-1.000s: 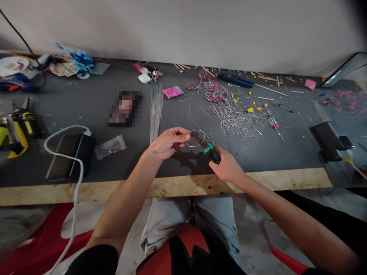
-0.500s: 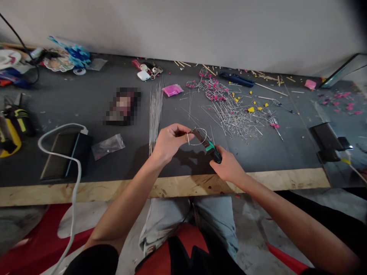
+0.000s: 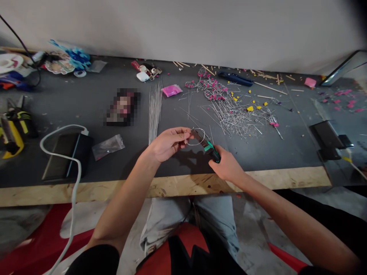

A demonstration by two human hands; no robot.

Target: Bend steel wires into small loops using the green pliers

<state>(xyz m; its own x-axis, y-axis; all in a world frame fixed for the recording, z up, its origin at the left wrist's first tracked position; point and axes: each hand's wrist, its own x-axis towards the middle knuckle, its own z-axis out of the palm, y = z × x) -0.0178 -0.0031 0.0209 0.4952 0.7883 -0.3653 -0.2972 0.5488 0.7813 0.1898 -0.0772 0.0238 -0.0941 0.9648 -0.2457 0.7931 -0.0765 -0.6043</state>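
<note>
My left hand (image 3: 169, 144) pinches one side of a thin wire loop (image 3: 195, 144) above the dark table. My right hand (image 3: 228, 165) is wrapped round the green and black handle of pliers (image 3: 209, 148), whose jaws point up and left to the loop's upper edge near my left fingertips. Whether the jaws are closed on the wire is too small to tell. Straight wires (image 3: 155, 110) lie in a bundle beyond my left hand. A heap of cut wires (image 3: 235, 116) with pink and yellow bits lies beyond my right hand.
A power bank (image 3: 61, 154) with a white cable and a clear bag (image 3: 108, 146) lie at left, near yellow-handled tools (image 3: 15, 133). A pink packet (image 3: 172, 90), keys and a blue cutter (image 3: 235, 78) lie farther back. A black device (image 3: 328, 135) sits at right.
My left hand has shifted slightly left and turned, its fingers now on the loop's left side. The loop has moved slightly left. My right hand and the pliers have barely moved.
</note>
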